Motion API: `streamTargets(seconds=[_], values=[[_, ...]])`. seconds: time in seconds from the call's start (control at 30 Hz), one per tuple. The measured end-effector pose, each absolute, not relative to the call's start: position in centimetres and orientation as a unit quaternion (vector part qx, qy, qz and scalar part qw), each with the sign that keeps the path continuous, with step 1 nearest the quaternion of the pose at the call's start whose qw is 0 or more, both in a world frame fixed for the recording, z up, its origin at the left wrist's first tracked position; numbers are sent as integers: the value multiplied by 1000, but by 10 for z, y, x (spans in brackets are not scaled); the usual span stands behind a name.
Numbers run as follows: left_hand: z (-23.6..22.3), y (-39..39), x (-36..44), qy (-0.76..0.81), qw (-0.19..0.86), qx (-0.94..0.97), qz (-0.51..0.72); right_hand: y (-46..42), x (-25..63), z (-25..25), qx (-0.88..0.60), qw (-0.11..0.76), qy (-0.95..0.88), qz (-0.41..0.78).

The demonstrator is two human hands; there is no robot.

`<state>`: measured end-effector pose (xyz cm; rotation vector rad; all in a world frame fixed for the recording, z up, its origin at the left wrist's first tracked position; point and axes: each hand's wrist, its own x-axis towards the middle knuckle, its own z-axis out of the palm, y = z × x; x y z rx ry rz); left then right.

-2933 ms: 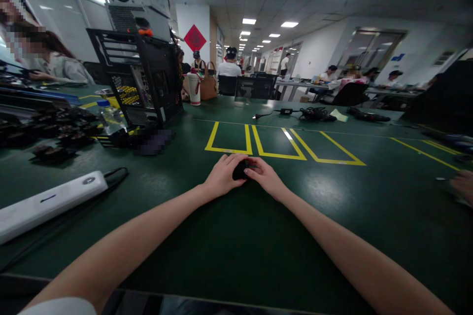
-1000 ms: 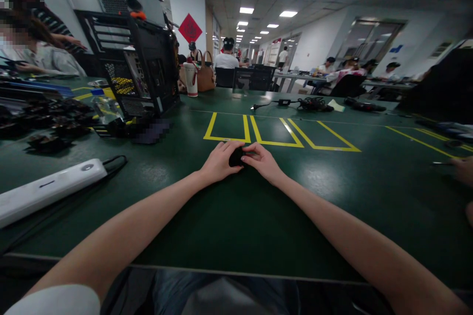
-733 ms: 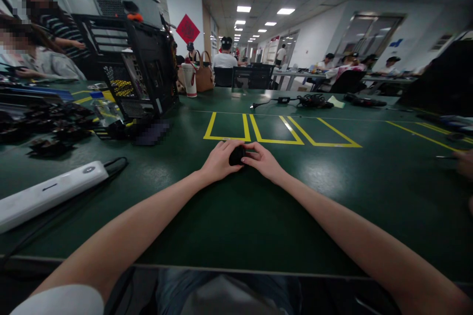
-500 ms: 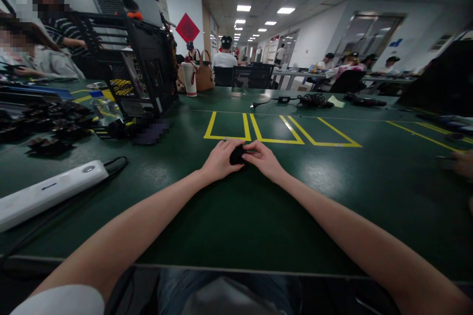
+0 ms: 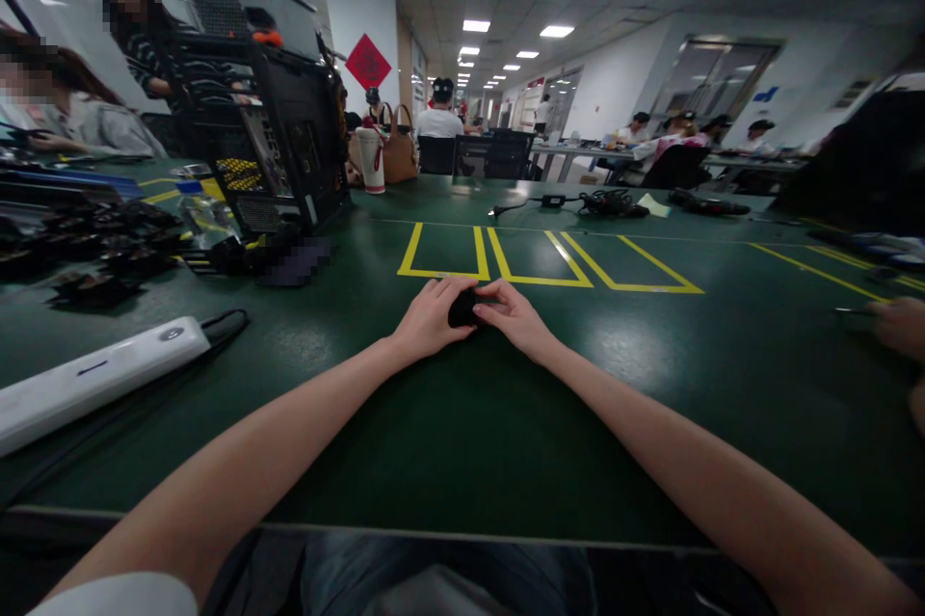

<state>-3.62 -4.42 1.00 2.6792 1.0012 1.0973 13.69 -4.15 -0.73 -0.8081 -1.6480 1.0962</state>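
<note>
A small dark, rounded object [image 5: 462, 308] sits between my two hands over the green table [image 5: 462, 433]. Fingers and thumb of my left hand [image 5: 432, 315] are wrapped round its left side. On the other side, my right hand [image 5: 515, 315] pinches at its right edge with thumb and forefinger. Both hands are low at the table surface, close to the yellow tape outlines [image 5: 498, 281]. What kind of object it is cannot be made out, as my fingers cover much of it.
To the left lie a white power strip [image 5: 101, 370], a heap of black parts [image 5: 108, 240] and an open computer case [image 5: 267, 134]. A coiled black cable [image 5: 611, 202] is at the back. Another person's hand [image 5: 903, 327] shows at the right edge.
My hands keep their hold on the dark object with hardly any movement. The view has shifted slightly, and the other person's hand at the right has come further into sight.
</note>
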Motion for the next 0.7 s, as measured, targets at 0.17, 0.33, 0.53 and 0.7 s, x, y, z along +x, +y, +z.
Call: streamTargets(seconds=[0.17, 0.33, 0.53, 0.7], values=[[10, -44, -36, 330, 44, 874, 355, -41, 139, -5, -343, 454, -693, 442], [11, -45, -36, 320, 44, 875, 360, -44, 139, -4, -300, 472, -695, 453], [10, -44, -36, 325, 41, 873, 361, -43, 136, -3, -332, 483, -675, 448], [11, -44, -37, 329, 49, 873, 358, -45, 138, -1, -350, 456, -690, 440]])
